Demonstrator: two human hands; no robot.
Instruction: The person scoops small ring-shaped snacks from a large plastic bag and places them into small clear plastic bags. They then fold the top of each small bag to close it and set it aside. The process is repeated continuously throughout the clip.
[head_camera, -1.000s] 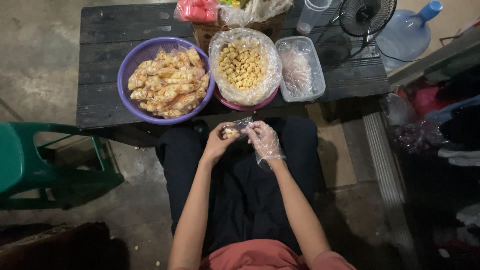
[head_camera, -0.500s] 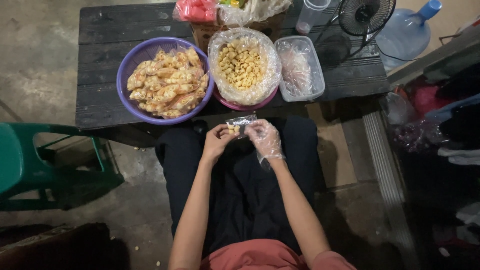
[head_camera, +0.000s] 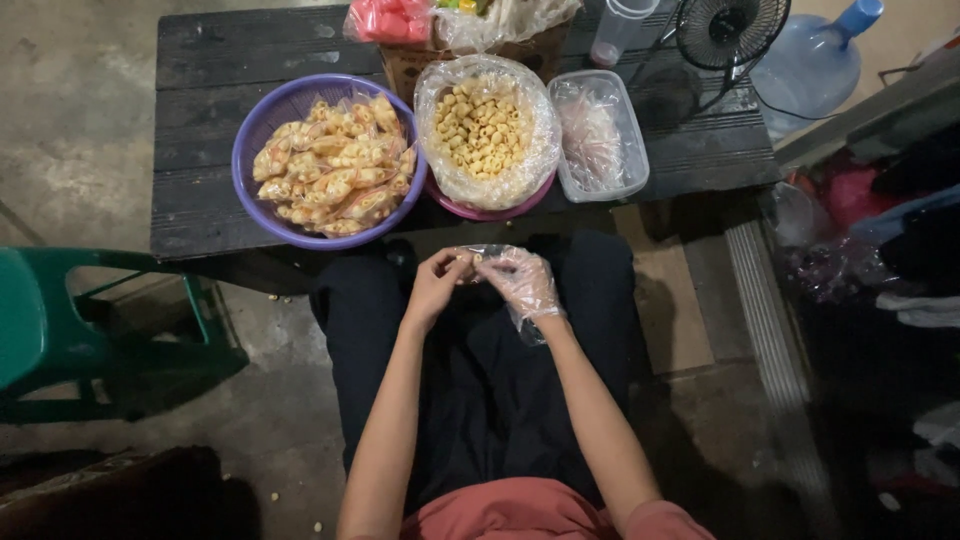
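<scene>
Two hands are meeting over the lap of a seated person in dark trousers, just below the near edge of the dark wooden slatted surface (head_camera: 200, 120). Between them a small clear plastic packet of pale yellow snack pieces (head_camera: 470, 258) is lying with its long axis running left to right, one end toward each hand. The bare left hand (head_camera: 435, 285) is closing its fingers on the packet's left end. The right hand (head_camera: 520, 285), covered in a loose clear plastic glove, is pinching the right end.

On the surface, going left to right, a round purple plastic basket (head_camera: 255, 145) is holding a heap of filled, sealed packets of the same snack. Just beside it, a pink bowl lined with a clear plastic bag (head_camera: 530, 140) is holding loose yellow round snack pieces. Touching that bowl's right side, a clear rectangular plastic tub (head_camera: 635, 165) is holding crumpled clear plastic bags.

A green plastic chair (head_camera: 40, 320) is standing on the floor at far left.
</scene>
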